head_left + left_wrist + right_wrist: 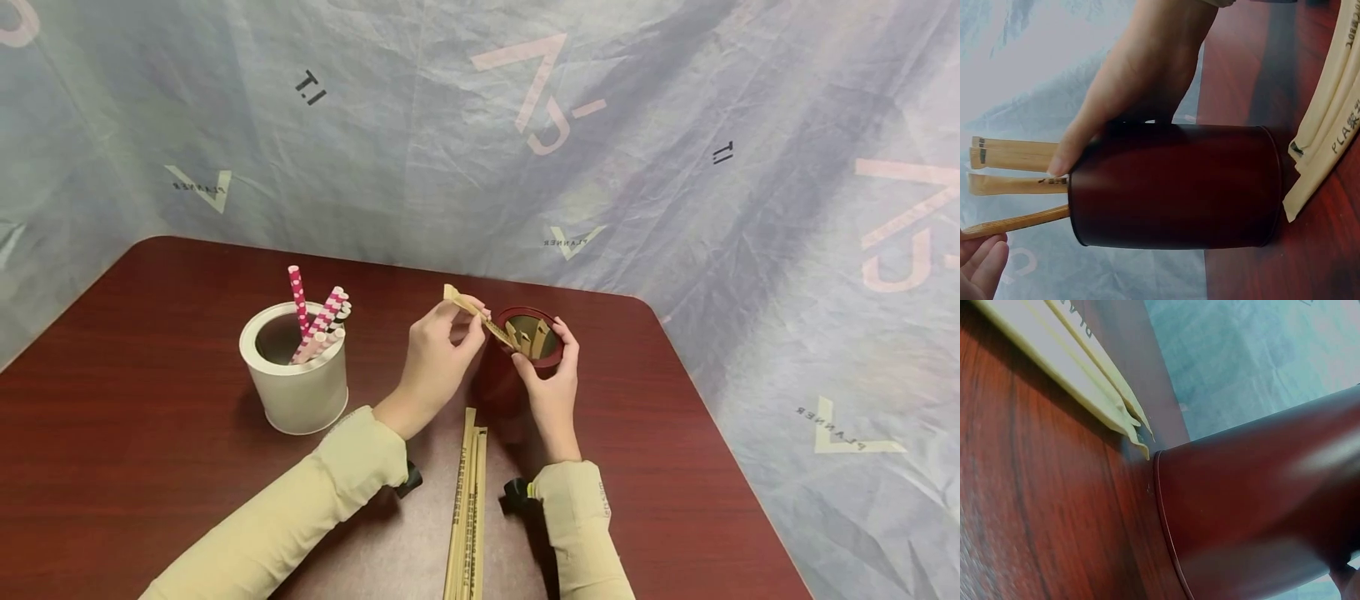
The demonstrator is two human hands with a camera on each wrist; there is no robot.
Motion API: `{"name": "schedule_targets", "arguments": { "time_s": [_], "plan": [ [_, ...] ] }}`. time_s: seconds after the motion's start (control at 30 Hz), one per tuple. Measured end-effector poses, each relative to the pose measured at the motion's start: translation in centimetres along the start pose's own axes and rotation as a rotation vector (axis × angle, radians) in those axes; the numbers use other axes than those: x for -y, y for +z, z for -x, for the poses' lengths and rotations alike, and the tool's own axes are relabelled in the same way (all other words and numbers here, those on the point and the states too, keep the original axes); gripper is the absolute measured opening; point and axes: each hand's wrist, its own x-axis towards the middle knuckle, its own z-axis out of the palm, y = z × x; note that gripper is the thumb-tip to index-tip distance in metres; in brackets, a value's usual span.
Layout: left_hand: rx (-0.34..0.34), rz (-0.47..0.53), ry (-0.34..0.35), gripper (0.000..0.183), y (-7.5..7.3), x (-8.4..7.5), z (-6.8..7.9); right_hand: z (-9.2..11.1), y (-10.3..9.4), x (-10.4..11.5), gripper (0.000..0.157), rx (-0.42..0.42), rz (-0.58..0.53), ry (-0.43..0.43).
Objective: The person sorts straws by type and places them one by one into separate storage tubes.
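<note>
A paper-wrapped straw [498, 332] slants down into a dark red can [1175, 187], its upper end pinched between the thumb and fingers of my left hand [435, 354]. My right hand [553, 396] grips the can near its rim, thumb on the near side and fingers round the right side. Several other wrapped straws [1019, 156] stand in the can, their ends above the rim. On the table in front of the can lie more long wrapped straws [468, 508], with printing along the paper, between my two forearms.
To the left stands a white can [303, 396] with several pink patterned straws [327, 312] leaning in it. The dark red wooden table [135, 400] ends at a grey printed sheet [420, 142] hanging behind and to the right.
</note>
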Motion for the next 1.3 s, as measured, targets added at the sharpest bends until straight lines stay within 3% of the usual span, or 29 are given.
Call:
{"name": "schedule_targets", "arguments": {
  "time_s": [0.67, 0.97, 1.3],
  "plan": [
    [0.128, -0.116, -0.102, 0.012, 2.3, 1.7, -0.5, 0.0, 0.0, 0.0, 0.072, -0.002, 0.013, 0.026],
    [0.192, -0.311, -0.112, 0.01, 3.0, 2.3, -0.5, 0.7, 0.0, 3.5, 0.072, 0.012, 0.023, 0.027],
    [0.252, -0.352, -0.168, 0.016, 3.5, 2.3, -0.5, 0.7, 0.0, 3.6, 0.07, 0.007, 0.023, 0.014]
  ]
}}
